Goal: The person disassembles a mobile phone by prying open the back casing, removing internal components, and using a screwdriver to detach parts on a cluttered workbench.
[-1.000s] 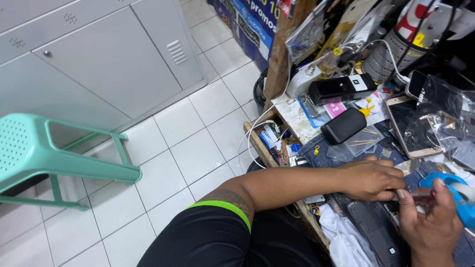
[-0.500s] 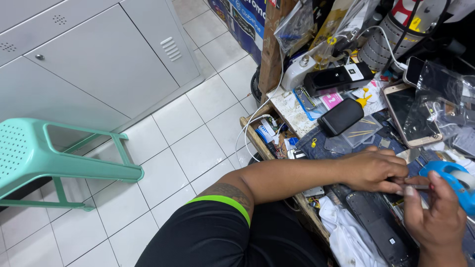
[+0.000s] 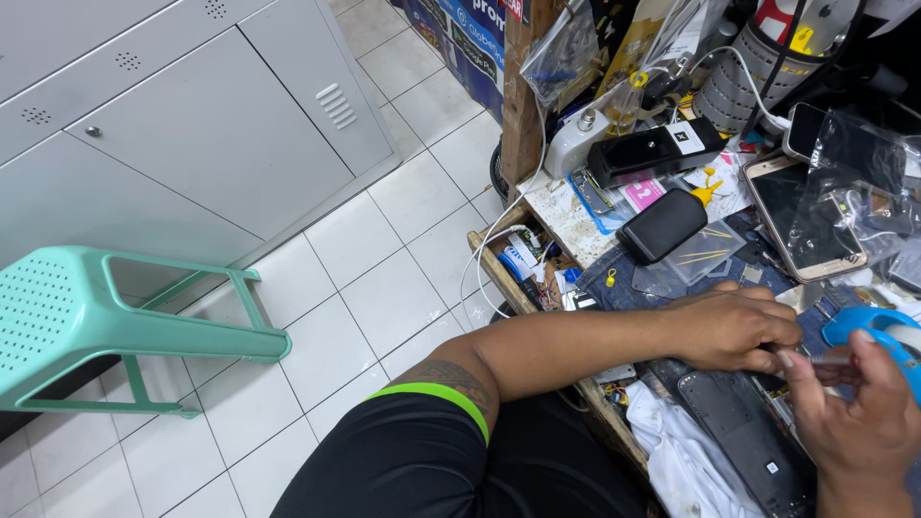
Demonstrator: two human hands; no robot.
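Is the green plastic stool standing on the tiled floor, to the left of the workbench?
Yes, the green plastic stool stands on the white tiled floor, well left of the cluttered workbench where both hands work.

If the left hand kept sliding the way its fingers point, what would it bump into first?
Probably the right hand. The left hand points right across the bench, and its fingers already meet the right hand's around a small thin thing I can't make out. The blue tape dispenser lies just beyond, though depth is unclear.
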